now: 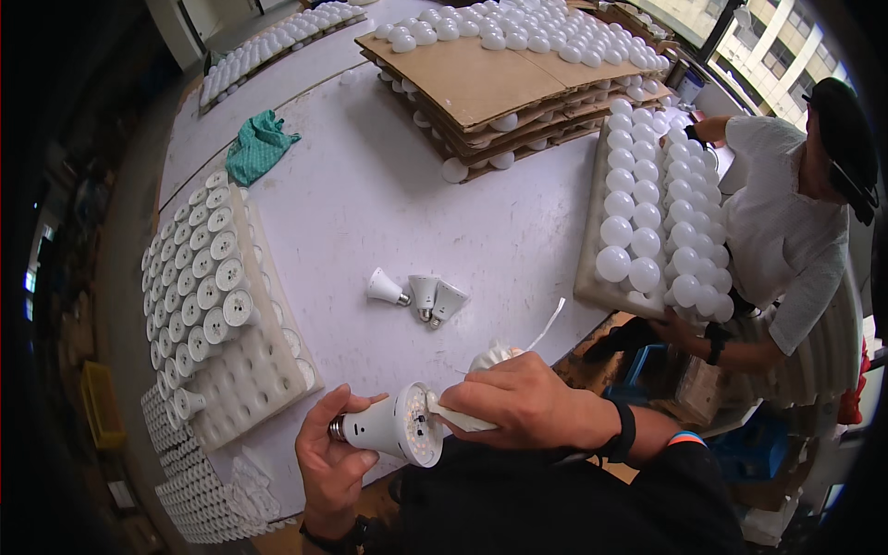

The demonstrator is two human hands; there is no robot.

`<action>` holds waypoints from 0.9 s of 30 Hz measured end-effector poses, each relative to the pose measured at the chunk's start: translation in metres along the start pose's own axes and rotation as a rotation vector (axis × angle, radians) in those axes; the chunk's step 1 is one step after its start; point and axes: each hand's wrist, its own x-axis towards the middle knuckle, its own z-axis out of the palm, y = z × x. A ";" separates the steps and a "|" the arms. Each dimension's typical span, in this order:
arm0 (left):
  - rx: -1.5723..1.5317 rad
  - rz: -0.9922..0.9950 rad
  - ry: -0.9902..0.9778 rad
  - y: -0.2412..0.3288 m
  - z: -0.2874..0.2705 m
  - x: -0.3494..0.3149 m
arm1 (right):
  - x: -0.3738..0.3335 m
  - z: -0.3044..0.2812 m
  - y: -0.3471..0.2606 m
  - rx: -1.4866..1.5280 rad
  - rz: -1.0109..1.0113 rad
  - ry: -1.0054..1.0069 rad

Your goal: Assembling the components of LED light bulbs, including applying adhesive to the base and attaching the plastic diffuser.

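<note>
While the white table spreads wide under stacked cardboard sheets of domed bulbs, the work itself sits at its near edge. To the person's left a foam tray holds rows of open bulb bases, with several sockets bare on its near side; on the right a co-worker in white steadies a tray of finished bulbs. Three loose bases lie mid-table, and a green cloth lies further back.

It looks like the wiping or gluing step on one base, held just off the table edge in front of the body. The left hand comes up from below, palm up, fingers curled tight round the narrow screw end, so the open face points right. The right hand reaches across from the right, wrist bent, fingers pinched together on a white wad pressed to the rim. Next, I judge, calls for turning the base steadily under the wad without smearing the board inside.
</note>
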 end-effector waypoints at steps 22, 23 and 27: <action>-0.350 -0.689 0.006 -0.148 -0.054 0.073 | 0.006 -0.027 0.010 0.351 0.368 0.152; -0.350 -0.676 0.004 -0.171 -0.059 0.077 | 0.005 -0.031 0.012 0.341 0.365 0.206; -0.184 -0.887 0.029 -0.226 -0.061 0.084 | 0.007 -0.034 0.021 0.344 0.310 0.101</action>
